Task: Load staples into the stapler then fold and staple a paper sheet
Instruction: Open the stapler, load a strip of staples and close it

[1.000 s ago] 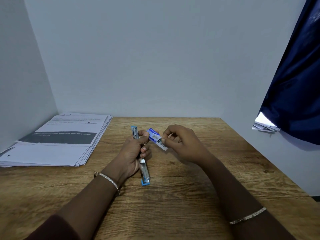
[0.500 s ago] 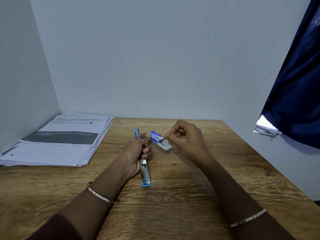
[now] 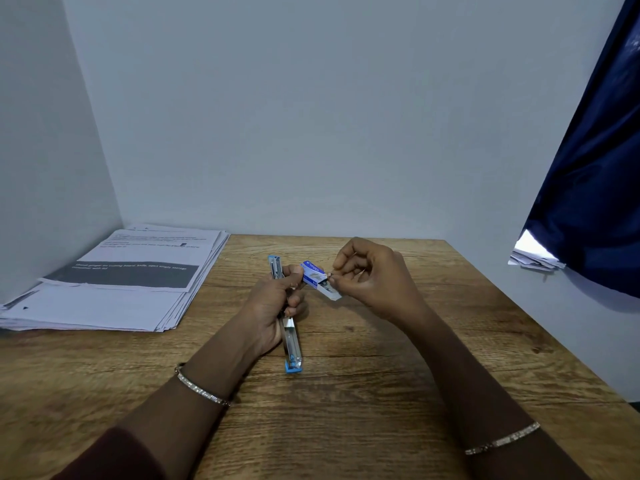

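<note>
Far-left corner of the table: a thick stack of white printed paper sheets (image 3: 114, 282), the top page carrying a dark grey band, lying flat and fanned a little at its near edge. It sits well apart from the hands, on a brown wood-grain table (image 3: 346, 427).

Moving in, a maroon sleeve (image 3: 114, 455) and a thin sparkly bracelet (image 3: 202, 386) on the left wrist. The left hand (image 3: 273, 306) is wrapped round the long blue-and-silver metal stapler (image 3: 292, 344), which is swung open into one straight line at the middle of the table. Its near blue tip is down at the wood, its far end sticks out past the knuckles.

Just right of that, the small blue cardboard staple box (image 3: 313, 271) is pinned by the left thumb, held above the table. Its white inner tray (image 3: 330, 292) juts out of the box towards the right.

The right hand (image 3: 377, 282) has its fingers curled, thumb and forefinger pinching at the top of that inner tray; whether a staple strip is between them is too small to tell. A second bracelet (image 3: 502, 443) rings the right forearm.

Past the right edge hangs a dark navy curtain (image 3: 595, 202), with loose papers (image 3: 533, 258) under its lower corner.
</note>
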